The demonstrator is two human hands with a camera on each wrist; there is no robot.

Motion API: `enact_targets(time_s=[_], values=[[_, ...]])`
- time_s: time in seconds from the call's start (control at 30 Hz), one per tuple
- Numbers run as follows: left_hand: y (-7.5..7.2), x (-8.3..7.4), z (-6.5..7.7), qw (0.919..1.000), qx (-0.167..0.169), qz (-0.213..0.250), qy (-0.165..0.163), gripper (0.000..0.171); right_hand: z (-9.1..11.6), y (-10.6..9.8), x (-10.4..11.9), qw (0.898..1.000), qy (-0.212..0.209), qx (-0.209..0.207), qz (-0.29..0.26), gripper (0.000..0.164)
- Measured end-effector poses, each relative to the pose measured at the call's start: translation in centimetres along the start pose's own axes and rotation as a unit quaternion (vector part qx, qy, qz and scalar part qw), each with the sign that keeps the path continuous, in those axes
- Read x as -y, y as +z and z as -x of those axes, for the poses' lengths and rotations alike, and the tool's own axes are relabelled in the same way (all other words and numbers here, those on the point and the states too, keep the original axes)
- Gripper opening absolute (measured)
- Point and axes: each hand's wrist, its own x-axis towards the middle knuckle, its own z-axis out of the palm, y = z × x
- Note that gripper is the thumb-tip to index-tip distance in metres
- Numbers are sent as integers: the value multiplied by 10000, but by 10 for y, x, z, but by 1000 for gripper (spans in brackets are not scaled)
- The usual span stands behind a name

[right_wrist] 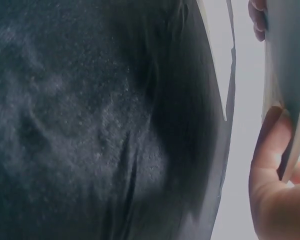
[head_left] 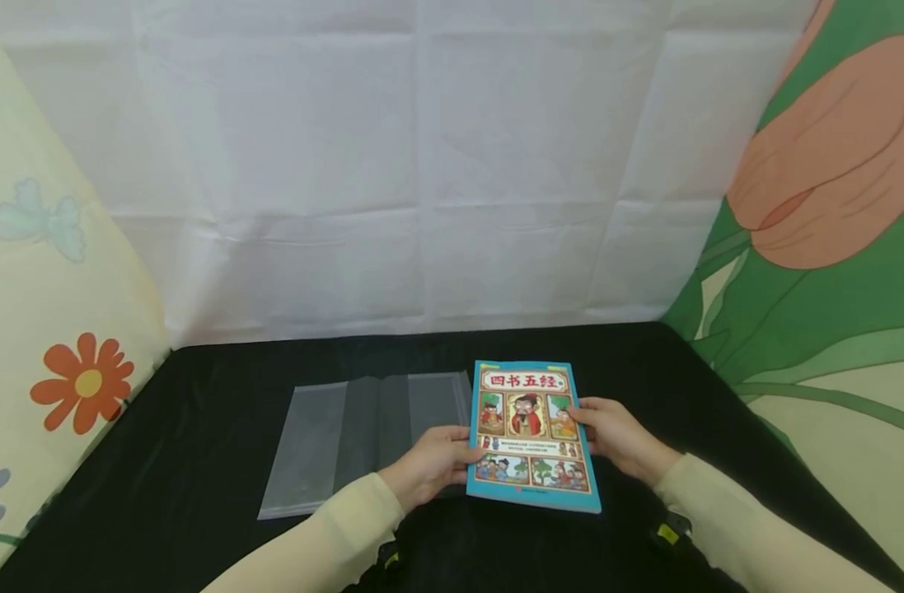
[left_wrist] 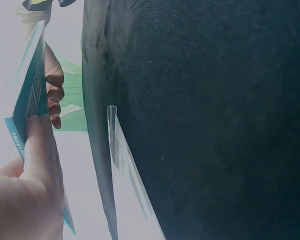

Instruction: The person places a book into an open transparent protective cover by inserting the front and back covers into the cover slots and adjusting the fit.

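Observation:
A blue-bordered picture book with cartoon figures on its front is held between both hands, cover facing up. My left hand pinches its left edge low down, thumb on the cover and fingers beneath. On the opposite edge, my right hand grips it a little higher, thumb on top. In the left wrist view the book is raised above the black cloth. A clear plastic book cover lies spread open on the table to the left, its right edge partly hidden behind the book and left hand.
Black cloth covers the table. A white sheet hangs at the back. Flower-printed cloths stand on the left and right sides.

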Motion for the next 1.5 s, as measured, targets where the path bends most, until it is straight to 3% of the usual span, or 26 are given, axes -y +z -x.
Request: enact_targets(time_s=[0.5,1.5], values=[[-14,1,6,9998,-205,-83,22,36,-8,14,-1,9986,7,376,-376,62],[-42,3,16,9987,-427,-278,-33,40,-27,44,-4,9994,40,180,-306,48]])
